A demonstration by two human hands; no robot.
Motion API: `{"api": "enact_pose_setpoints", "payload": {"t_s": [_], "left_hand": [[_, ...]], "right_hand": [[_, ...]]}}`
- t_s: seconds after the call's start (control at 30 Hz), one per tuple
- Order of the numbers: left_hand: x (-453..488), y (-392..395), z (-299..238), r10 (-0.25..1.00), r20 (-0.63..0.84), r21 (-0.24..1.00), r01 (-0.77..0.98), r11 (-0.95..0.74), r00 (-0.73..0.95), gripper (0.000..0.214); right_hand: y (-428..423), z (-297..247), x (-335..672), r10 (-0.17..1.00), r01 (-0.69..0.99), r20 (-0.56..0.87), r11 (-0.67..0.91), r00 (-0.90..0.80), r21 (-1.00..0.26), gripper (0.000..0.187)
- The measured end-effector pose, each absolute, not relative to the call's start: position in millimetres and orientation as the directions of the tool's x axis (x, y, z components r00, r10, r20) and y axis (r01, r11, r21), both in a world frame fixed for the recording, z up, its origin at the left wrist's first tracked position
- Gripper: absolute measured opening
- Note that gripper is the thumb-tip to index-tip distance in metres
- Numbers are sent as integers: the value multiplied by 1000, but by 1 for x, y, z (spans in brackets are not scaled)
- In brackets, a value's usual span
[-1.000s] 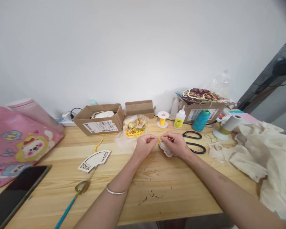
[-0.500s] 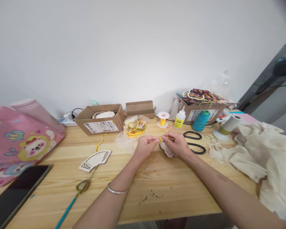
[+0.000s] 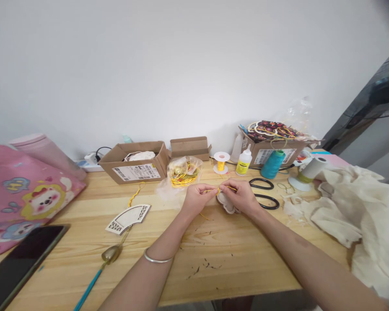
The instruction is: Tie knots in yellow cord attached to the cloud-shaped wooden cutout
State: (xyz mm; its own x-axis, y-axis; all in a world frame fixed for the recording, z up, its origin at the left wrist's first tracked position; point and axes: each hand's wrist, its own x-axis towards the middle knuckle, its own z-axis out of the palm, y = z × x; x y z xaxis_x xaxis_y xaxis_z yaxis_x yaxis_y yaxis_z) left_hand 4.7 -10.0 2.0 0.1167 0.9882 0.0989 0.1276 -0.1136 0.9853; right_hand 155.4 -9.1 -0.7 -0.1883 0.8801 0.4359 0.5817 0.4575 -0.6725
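Between my hands runs a thin yellow cord [image 3: 218, 190], pinched on one side by my left hand [image 3: 199, 198] and on the other by my right hand [image 3: 239, 195]. Both hands are closed at the fingertips. Just under my right hand lies a pale wooden ornament with a scalloped edge [image 3: 226, 204], partly covered by the fingers. I cannot tell whether the cord is tied to it. Scissors with black handles [image 3: 266, 201] rest beside my right wrist, their blades out of sight. Behind my hands stands a spool of yellow cord [image 3: 221, 164].
A fan-shaped wooden piece [image 3: 129, 219] with a teal tassel [image 3: 90, 288] lies left, near a phone [image 3: 22, 263]. Cardboard boxes [image 3: 134, 162], a bag of yellow cords [image 3: 183, 170], a glue bottle [image 3: 244, 162] and teal thread [image 3: 273, 165] line the back. Cream cloth [image 3: 369, 216] is heaped right.
My left hand has drawn slightly away from the right, and more cord shows stretched between the fingertips. The view has shifted a little; the other objects stay in place.
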Motion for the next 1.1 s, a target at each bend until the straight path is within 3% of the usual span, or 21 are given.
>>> {"api": "enact_pose_setpoints", "payload": {"t_s": [0.17,0.33,0.5,0.6,0.7,0.87,1.1], "left_hand": [[5,-9,0,989,104,985,124,-117,105,22],[3,-8,-1,988,124,974,179,-138,89,24],[1,-6,-2,989,141,961,234,-149,52,24],[2,-6,-2,989,136,958,246,-145,50,24],[3,-6,-1,988,148,958,239,-156,51,23],[4,-7,1,990,131,964,227,-140,56,24],[3,-9,1,987,138,973,178,-150,81,21]], "right_hand": [[-8,-2,155,892,581,426,428,-150,-692,20],[-7,0,155,928,476,347,368,-136,-799,19],[-10,4,152,983,143,98,121,-158,-982,22],[-12,7,153,969,-78,-54,-75,-243,-994,24],[-12,12,156,945,-181,-120,-181,-305,-967,25],[-11,11,157,938,-242,-104,-191,-330,-951,24],[-13,6,152,952,-134,-35,-80,-305,-988,29]]}}
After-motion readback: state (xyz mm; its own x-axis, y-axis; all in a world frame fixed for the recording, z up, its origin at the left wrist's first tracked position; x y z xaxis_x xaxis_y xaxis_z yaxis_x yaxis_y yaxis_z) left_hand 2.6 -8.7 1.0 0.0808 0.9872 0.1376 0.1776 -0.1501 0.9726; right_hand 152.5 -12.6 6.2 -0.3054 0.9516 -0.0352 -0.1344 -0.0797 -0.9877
